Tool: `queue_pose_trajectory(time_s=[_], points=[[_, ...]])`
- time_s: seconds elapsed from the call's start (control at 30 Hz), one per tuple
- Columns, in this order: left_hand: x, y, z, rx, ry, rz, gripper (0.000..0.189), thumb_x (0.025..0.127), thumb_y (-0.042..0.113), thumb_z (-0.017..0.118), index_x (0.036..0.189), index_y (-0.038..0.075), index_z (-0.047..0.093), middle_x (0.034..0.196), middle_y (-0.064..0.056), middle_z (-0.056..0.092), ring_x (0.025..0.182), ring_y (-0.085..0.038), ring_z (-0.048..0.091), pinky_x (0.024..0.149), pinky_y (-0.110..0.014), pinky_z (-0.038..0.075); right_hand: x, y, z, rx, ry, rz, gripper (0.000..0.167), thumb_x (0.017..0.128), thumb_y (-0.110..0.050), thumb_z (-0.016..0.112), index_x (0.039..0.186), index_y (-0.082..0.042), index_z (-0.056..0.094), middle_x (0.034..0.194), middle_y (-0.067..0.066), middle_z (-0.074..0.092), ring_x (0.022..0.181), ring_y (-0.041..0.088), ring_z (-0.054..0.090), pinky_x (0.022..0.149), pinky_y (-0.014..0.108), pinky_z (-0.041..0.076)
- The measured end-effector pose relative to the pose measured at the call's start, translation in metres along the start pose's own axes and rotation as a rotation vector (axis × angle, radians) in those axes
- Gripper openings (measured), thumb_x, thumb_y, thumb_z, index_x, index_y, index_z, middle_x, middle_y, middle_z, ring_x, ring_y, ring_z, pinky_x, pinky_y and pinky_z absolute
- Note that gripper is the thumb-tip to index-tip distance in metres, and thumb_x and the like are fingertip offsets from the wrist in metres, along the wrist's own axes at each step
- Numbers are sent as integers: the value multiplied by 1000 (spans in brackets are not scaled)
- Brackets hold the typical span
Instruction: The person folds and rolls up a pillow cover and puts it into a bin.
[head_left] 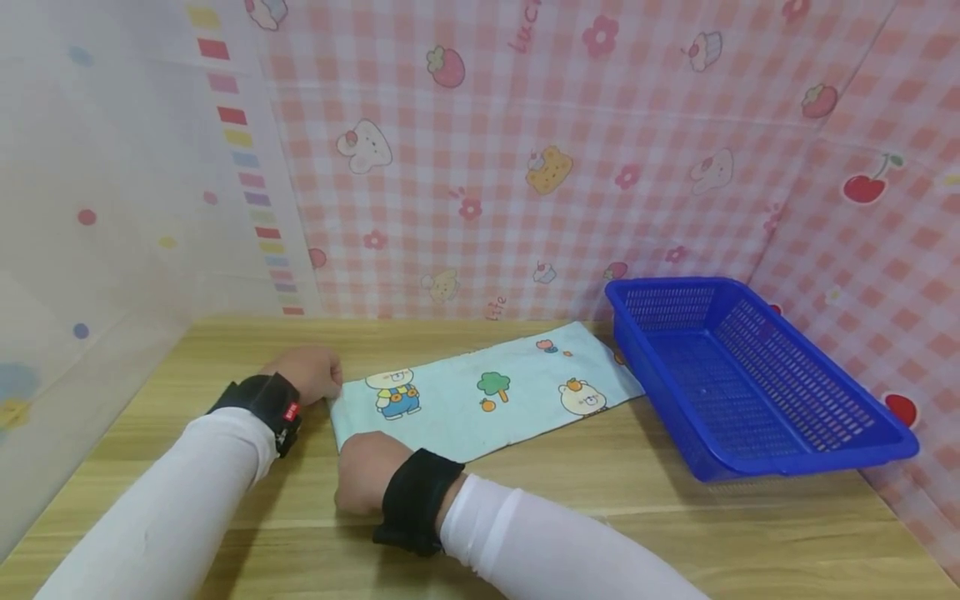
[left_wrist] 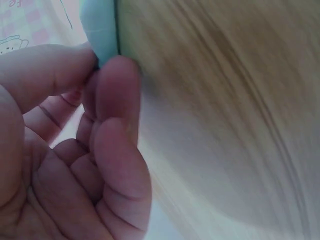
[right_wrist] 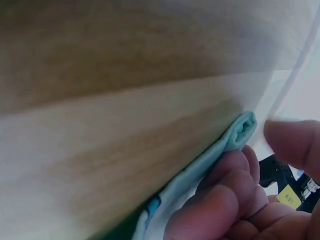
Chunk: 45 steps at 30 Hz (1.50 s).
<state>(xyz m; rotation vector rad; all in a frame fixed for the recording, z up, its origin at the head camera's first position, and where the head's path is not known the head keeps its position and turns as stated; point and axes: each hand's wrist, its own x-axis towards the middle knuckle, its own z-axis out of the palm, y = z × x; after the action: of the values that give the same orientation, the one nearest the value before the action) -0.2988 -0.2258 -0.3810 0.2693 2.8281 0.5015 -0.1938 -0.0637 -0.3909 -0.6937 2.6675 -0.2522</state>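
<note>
A light blue printed cloth, folded into a long strip with bears and a tree on it, lies slantwise on the wooden table. At its far left corner my left hand pinches the edge; the left wrist view shows the cloth between thumb and fingertips. My right hand is at the near left corner. In the right wrist view its bent fingers touch the cloth's edge, while the thumb stands apart. There the cloth end shows several layers, folded or rolled.
A blue plastic basket with slotted sides stands at the right, its near wall beside the cloth's right end, which it partly hides. A pink checked curtain hangs behind the table, and a whitish one at the left.
</note>
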Motion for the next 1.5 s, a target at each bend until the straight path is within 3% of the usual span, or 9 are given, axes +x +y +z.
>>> queue_pose_trajectory(time_s=[0.17, 0.3, 0.47, 0.73, 0.9, 1.07, 1.3, 1.4, 1.5], points=[[3, 2, 0, 16, -23, -37, 10, 93, 13, 74, 86, 6, 70, 80, -6, 64, 69, -21, 57, 63, -30, 44, 1, -2, 0, -78, 22, -20, 37, 91, -36, 79, 65, -14, 65, 64, -6, 54, 58, 11, 51, 55, 23, 40], [4, 2, 2, 12, -26, -63, 15, 94, 16, 75, 84, 6, 70, 78, -5, 63, 69, -21, 57, 63, -31, 44, 1, -1, 0, -71, 12, -17, 32, 94, -25, 76, 65, -13, 65, 62, -4, 53, 55, 13, 50, 51, 25, 38], [3, 6, 3, 91, -16, -81, 25, 94, 24, 75, 80, 5, 70, 76, -8, 63, 68, -24, 57, 63, -33, 44, -1, 1, 0, -64, 5, -30, 28, 94, -16, 71, 67, -13, 63, 64, -3, 52, 55, 13, 49, 50, 26, 36], [8, 6, 5, 111, -31, -78, 30, 94, 25, 74, 74, 5, 66, 71, -6, 59, 66, -22, 56, 63, -31, 44, 24, 12, 18, -55, -10, -51, 28, 92, -23, 75, 66, -16, 66, 65, -4, 58, 56, 14, 53, 52, 28, 42], [14, -3, 9, -29, -34, -42, 16, 92, 15, 71, 87, 5, 61, 80, -7, 60, 66, -20, 57, 60, -29, 45, 32, 15, 23, -81, -19, -64, 26, 91, -22, 74, 67, -16, 66, 66, -4, 59, 56, 14, 54, 50, 28, 42], [16, -7, 13, -207, -43, -49, 5, 91, 8, 69, 91, 5, 64, 85, -8, 61, 64, -20, 58, 57, -29, 49, 21, 9, 12, -78, -35, -46, 29, 93, -18, 71, 65, -15, 65, 66, -4, 57, 56, 14, 53, 50, 28, 41], [18, -12, 13, -224, -61, -30, 6, 94, 12, 71, 92, 7, 70, 72, -2, 59, 62, -17, 56, 58, -29, 46, 1, 10, -2, 47, -50, 32, 23, 94, -13, 68, 72, -13, 64, 67, -1, 51, 56, 17, 48, 49, 28, 37], [18, -16, 11, -259, -106, -20, 10, 96, 15, 72, 94, 6, 72, 69, 0, 59, 63, -16, 57, 60, -28, 47, -2, 16, -4, 132, -51, 38, 22, 93, -10, 67, 71, -11, 64, 65, 0, 50, 54, 17, 46, 49, 28, 36], [17, -24, 5, -309, -172, 19, 17, 99, 19, 71, 100, 2, 74, 75, 0, 62, 69, -14, 60, 65, -26, 51, -7, 24, -5, 145, -47, 2, 22, 90, -6, 68, 69, -9, 63, 64, 0, 49, 54, 16, 45, 49, 26, 35]])
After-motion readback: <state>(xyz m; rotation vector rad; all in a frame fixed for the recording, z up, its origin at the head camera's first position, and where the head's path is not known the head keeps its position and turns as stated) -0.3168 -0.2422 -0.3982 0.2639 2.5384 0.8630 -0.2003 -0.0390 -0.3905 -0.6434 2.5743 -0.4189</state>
